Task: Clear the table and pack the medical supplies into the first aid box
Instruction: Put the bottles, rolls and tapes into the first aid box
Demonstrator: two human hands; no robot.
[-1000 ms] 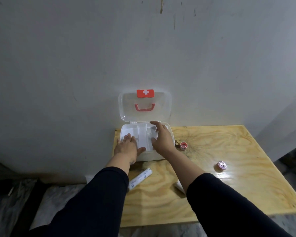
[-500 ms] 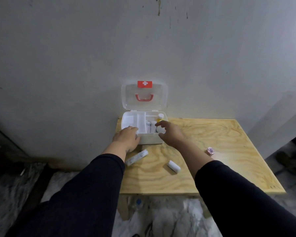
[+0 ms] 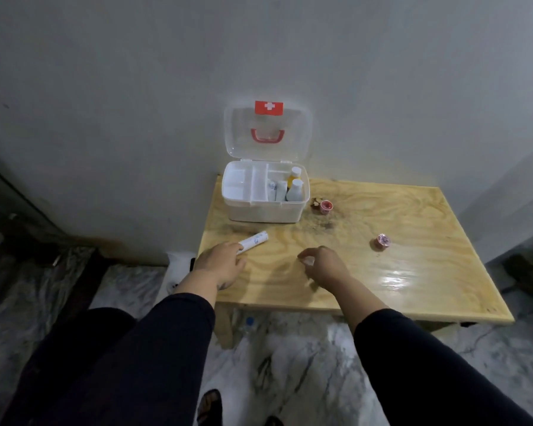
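The white first aid box (image 3: 263,212) stands at the table's back left corner with its clear lid (image 3: 268,130) propped open against the wall. Two white bottles (image 3: 294,189) and small tubes stand in its right compartment. A white tube (image 3: 256,240) lies on the table in front of the box; my left hand (image 3: 220,265) rests its fingertips on the tube's near end. My right hand (image 3: 325,267) is curled over a small white roll (image 3: 306,260), mostly hidden under the fingers. A red-lidded pot (image 3: 326,206) and a pink-lidded pot (image 3: 383,241) sit to the right.
The wooden table (image 3: 413,290) stands against a grey wall, with its front edge just below my hands. A small brown object (image 3: 315,202) lies beside the red pot. Marble floor lies below, with a bottle (image 3: 249,322) under the table.
Both hands have left the box and come back toward the table's front. The left hand now touches the tube, and the right hand has closed over the white roll. The camera has pulled back.
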